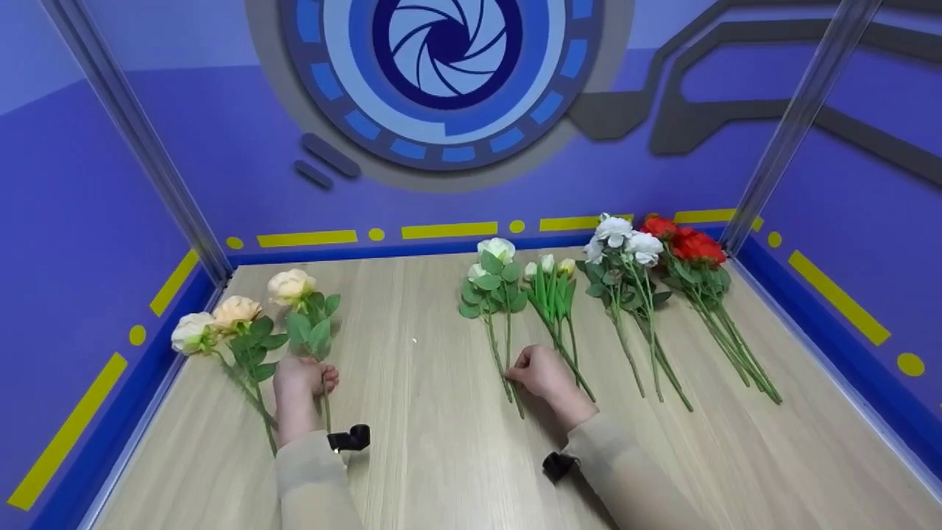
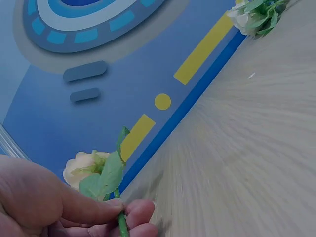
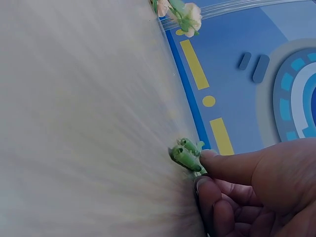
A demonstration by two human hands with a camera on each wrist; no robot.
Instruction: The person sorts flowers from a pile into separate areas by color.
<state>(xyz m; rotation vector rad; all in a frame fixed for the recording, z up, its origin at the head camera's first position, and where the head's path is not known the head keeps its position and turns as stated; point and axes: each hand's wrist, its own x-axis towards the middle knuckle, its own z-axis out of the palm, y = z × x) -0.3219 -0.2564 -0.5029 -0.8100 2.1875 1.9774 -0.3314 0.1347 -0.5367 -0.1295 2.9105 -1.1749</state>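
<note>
My left hand pinches the green stem of a peach rose between thumb and fingers. In the left wrist view the stem passes between the thumb and curled fingertips, with the bloom beyond. Two more pale roses on stems lie just left of that hand. My right hand pinches a stem of the white roses with thumb and forefinger, low on the stems. In the right wrist view, cut green stem ends stick out beside the thumb.
Right of the white roses lie white tulips, white-grey flowers and red flowers, stems toward me. My right forearm passes close below the tulip stems. Blue panels wall the wooden table at the back and sides.
</note>
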